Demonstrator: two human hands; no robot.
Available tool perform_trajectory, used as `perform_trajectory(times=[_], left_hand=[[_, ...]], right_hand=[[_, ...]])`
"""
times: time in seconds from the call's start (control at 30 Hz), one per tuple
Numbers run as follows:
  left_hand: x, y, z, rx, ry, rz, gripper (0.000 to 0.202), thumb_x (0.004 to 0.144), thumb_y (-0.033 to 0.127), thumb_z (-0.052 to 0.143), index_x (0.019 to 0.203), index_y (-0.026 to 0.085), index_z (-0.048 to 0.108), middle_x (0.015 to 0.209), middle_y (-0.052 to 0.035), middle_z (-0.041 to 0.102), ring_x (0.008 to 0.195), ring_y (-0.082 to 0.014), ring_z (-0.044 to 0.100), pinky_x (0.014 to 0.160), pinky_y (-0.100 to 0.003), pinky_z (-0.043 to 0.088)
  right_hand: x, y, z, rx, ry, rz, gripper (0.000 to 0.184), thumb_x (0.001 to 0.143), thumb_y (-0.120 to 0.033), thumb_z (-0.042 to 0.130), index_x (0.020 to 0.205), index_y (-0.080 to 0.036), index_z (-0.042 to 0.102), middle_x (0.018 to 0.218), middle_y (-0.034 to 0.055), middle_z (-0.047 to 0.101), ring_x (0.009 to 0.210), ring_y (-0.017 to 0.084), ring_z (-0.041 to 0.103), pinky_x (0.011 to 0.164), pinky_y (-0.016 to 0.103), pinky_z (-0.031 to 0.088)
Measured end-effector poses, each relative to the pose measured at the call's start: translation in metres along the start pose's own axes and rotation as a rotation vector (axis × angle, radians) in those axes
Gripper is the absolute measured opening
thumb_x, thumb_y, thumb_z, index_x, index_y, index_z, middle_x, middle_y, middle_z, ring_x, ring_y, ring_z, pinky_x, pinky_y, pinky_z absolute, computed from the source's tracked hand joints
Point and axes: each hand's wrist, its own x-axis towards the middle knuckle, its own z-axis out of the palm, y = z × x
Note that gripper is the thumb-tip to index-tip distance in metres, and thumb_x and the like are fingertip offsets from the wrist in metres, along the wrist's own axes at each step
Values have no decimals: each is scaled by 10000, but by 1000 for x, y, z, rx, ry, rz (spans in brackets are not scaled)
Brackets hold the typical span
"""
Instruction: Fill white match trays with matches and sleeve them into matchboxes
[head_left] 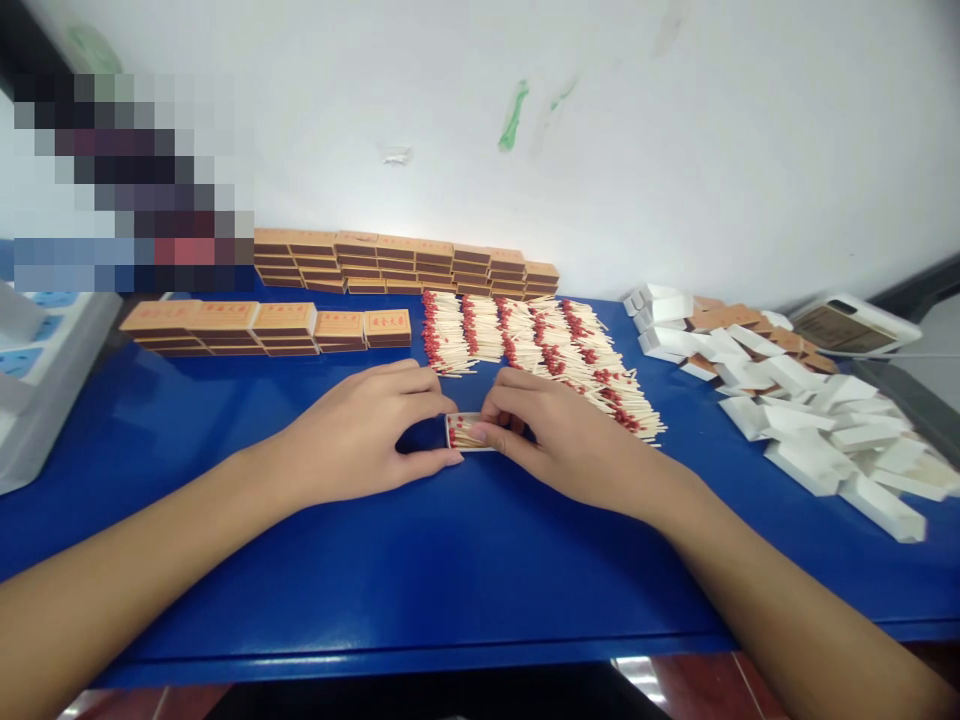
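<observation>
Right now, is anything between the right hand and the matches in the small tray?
Nothing visible: the right hand is over the tray, its thumb at the matches inside. The loose match piles lie beyond the tray.

Bare blue tabletop (465,560) leaves a way along the near side of the left hand (367,430) and right hand (562,430). Beyond them, match rows (484,335) and stacked matchboxes (285,322) block the way to the wall (637,180); heaped white trays (806,420) obstruct the right.

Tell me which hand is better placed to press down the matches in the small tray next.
Probably the right hand: its fingertips reach over the small tray at the matches, while the left hand has its thumb and finger by the tray's left end.
</observation>
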Motion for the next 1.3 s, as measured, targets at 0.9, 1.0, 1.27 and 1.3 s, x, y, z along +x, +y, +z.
perform_trajectory(times=[0.9,1.0,1.27,1.3], left_hand=[[1,0,0,27,-10,16,299,988,449,689,1144,202,758,1028,-54,698,963,-223,649,849,-360,515],[1,1,0,34,-5,23,286,997,454,671,1101,202,758,1003,-57,697,949,-226,643,841,-359,513],[1,2,-1,33,-11,23,284,1004,450,660,1079,193,754,998,-61,692,943,-227,642,831,-356,507],[1,2,-1,34,-10,24,282,1005,447,658,1070,190,754,997,-62,692,944,-228,640,833,-357,507]], right_hand=[[0,0,1,-14,102,-71,101,1002,-152,626,1010,-197,717,967,45,625,830,171,613,714,299,452],[1,1,3,3,80,-79,89,1021,-207,644,1038,-208,732,977,51,632,835,177,623,716,302,460],[6,-1,9,-91,83,-9,151,1034,-279,656,924,-180,684,914,40,619,797,174,588,685,304,405],[6,-2,10,-114,96,-8,157,1035,-277,651,917,-178,679,907,38,615,783,171,578,679,308,396]])
